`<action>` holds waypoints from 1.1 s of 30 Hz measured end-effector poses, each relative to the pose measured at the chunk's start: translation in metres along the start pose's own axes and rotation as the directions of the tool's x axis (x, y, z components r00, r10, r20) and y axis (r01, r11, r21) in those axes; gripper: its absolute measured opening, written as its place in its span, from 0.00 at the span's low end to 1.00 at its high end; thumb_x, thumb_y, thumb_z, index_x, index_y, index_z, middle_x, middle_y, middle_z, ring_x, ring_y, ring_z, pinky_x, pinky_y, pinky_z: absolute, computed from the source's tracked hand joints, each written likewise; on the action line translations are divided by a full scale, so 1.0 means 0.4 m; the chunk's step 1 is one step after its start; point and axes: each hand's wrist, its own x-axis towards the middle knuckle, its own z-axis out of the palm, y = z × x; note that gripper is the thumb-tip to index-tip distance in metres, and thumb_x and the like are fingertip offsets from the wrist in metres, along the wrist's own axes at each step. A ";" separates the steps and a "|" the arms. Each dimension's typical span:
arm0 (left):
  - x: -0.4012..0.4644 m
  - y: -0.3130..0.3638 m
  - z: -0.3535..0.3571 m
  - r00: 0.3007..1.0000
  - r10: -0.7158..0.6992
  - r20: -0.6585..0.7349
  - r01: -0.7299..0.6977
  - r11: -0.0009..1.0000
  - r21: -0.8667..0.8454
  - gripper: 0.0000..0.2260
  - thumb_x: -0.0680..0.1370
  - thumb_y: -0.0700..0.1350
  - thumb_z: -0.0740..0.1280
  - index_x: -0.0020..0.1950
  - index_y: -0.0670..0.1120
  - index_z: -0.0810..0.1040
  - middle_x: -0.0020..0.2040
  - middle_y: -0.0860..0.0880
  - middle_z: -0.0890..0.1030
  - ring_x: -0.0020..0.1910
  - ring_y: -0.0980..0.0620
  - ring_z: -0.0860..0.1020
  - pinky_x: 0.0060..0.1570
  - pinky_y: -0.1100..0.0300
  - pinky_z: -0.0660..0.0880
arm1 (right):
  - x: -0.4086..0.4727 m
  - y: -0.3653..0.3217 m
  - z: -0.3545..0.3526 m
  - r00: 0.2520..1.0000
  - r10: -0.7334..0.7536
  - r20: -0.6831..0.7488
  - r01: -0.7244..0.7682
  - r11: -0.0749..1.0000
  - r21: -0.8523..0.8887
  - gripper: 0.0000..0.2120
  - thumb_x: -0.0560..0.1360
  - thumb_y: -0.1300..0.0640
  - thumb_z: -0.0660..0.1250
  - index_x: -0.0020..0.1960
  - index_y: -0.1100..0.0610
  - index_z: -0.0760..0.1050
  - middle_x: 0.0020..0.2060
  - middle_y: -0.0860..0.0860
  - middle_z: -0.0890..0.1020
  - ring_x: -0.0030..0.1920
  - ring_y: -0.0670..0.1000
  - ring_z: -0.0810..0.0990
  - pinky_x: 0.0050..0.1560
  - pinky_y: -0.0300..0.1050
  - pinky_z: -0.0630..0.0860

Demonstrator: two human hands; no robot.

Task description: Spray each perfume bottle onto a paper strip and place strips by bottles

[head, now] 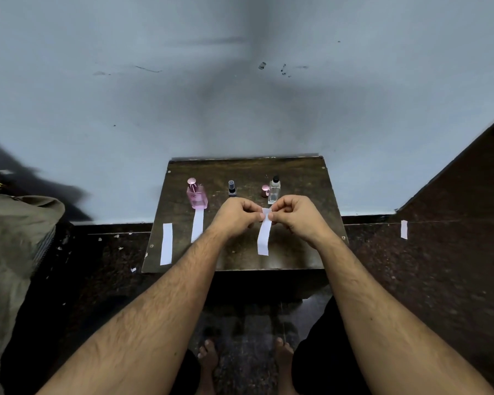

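Paper strip (264, 232): top end pinched by left hand (237, 216) and right hand (294, 215). Risk: crumpling; knuckles nudging clear bottle (274, 191) over.

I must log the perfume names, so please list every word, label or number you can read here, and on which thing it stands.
None can be read for certain.
Pink bottle: a small dark mark on its front, too blurred to read.
Dark bottle: no text visible.
Clear bottle: no text visible.
Paper strips: blank.
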 end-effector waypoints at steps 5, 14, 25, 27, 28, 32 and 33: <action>0.048 -0.030 0.036 0.998 -0.026 -0.059 0.025 1.000 -0.017 0.02 0.73 0.44 0.75 0.40 0.50 0.85 0.36 0.53 0.84 0.36 0.56 0.78 0.46 0.56 0.77 | 0.051 0.047 -0.003 1.000 0.017 -0.006 -0.017 0.999 -0.046 0.04 0.70 0.64 0.75 0.43 0.62 0.81 0.36 0.62 0.83 0.36 0.51 0.77 0.42 0.45 0.75; 0.111 -0.034 0.079 0.978 -0.091 -0.187 0.129 0.970 0.204 0.06 0.73 0.49 0.71 0.38 0.51 0.82 0.37 0.55 0.83 0.41 0.53 0.82 0.48 0.57 0.78 | 0.137 0.089 -0.049 0.947 -0.030 -0.320 -0.048 0.971 -0.234 0.07 0.71 0.58 0.71 0.44 0.46 0.78 0.38 0.44 0.82 0.42 0.49 0.81 0.51 0.48 0.79; 0.118 -0.001 0.114 0.943 0.025 -0.332 0.157 0.845 0.511 0.08 0.77 0.49 0.66 0.52 0.53 0.83 0.49 0.48 0.84 0.51 0.44 0.81 0.47 0.54 0.76 | 0.174 0.078 -0.030 0.973 -0.152 -0.177 0.085 0.937 -0.338 0.21 0.70 0.54 0.74 0.61 0.47 0.75 0.48 0.47 0.80 0.50 0.48 0.78 0.53 0.43 0.73; 0.116 -0.002 0.118 0.939 0.026 -0.342 0.163 0.843 0.512 0.09 0.77 0.48 0.66 0.53 0.52 0.83 0.50 0.47 0.84 0.52 0.43 0.80 0.48 0.54 0.75 | 0.181 0.076 -0.025 0.971 -0.165 -0.175 0.096 0.934 -0.345 0.19 0.69 0.52 0.74 0.59 0.46 0.76 0.49 0.47 0.80 0.50 0.48 0.79 0.53 0.45 0.75; 0.114 -0.002 0.119 0.936 0.027 -0.350 0.166 0.845 0.508 0.09 0.77 0.48 0.65 0.54 0.52 0.83 0.50 0.46 0.84 0.52 0.42 0.80 0.48 0.54 0.75 | 0.183 0.076 -0.023 0.971 -0.166 -0.174 0.097 0.933 -0.347 0.19 0.69 0.52 0.74 0.59 0.46 0.77 0.49 0.48 0.81 0.50 0.48 0.79 0.54 0.46 0.75; 0.113 0.000 0.125 0.923 0.010 -0.384 0.185 0.864 0.468 0.10 0.77 0.47 0.65 0.54 0.51 0.83 0.50 0.45 0.83 0.52 0.41 0.80 0.47 0.54 0.75 | 0.181 0.068 -0.019 0.973 -0.164 -0.161 0.102 0.936 -0.338 0.15 0.70 0.53 0.75 0.56 0.47 0.78 0.47 0.46 0.81 0.48 0.48 0.78 0.54 0.49 0.76; 0.114 0.001 0.126 0.921 0.005 -0.389 0.188 0.870 0.456 0.10 0.77 0.47 0.65 0.53 0.51 0.84 0.49 0.45 0.83 0.52 0.41 0.80 0.47 0.54 0.75 | 0.180 0.067 -0.019 0.972 -0.169 -0.165 0.108 0.938 -0.329 0.14 0.70 0.54 0.75 0.55 0.48 0.79 0.45 0.45 0.80 0.46 0.47 0.78 0.54 0.49 0.77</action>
